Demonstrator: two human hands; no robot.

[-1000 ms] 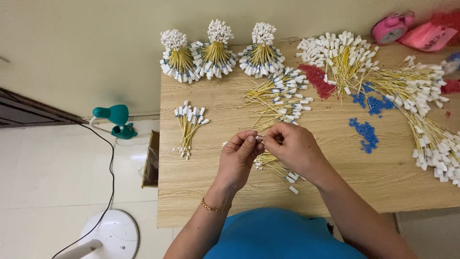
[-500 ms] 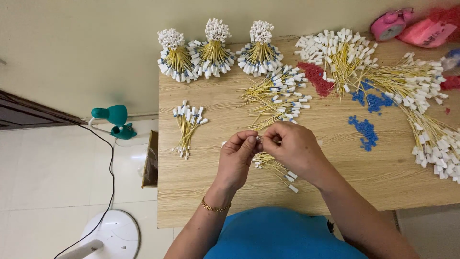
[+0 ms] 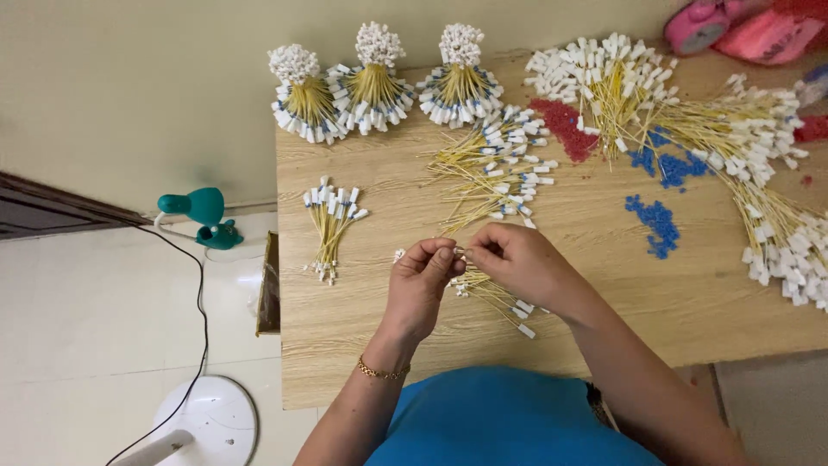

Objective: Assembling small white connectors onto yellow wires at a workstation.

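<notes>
My left hand (image 3: pixel 420 289) is curled almost shut, thumb and forefinger pinched on the end of a thin yellow wire lead (image 3: pixel 461 255). My right hand (image 3: pixel 517 263) meets it from 3 o'clock, fingers closed in a pinch on the same lead; the fingertips of both hands nearly touch. A gold bracelet (image 3: pixel 379 372) sits on my left wrist.

Under my right hand, touching the wooden table (image 3: pixel 345 362), lies a small loose bunch of yellow leads with white connectors (image 3: pixel 504 302), trailing toward 5 o'clock. At 9 o'clock, well apart, a tidy bundle of leads (image 3: pixel 332 224). At 12 o'clock, a scattered heap of leads (image 3: pixel 496 168); beyond it three upright tied sheaves (image 3: pixel 375 82) at the table's far edge. Blue beads (image 3: pixel 657 223) at 2 o'clock, red beads (image 3: pixel 565 125) farther up.

Against the earlier frames: both hands hold the same pinch in the same spot; the piles have not shifted. Only the view has nudged slightly.
</notes>
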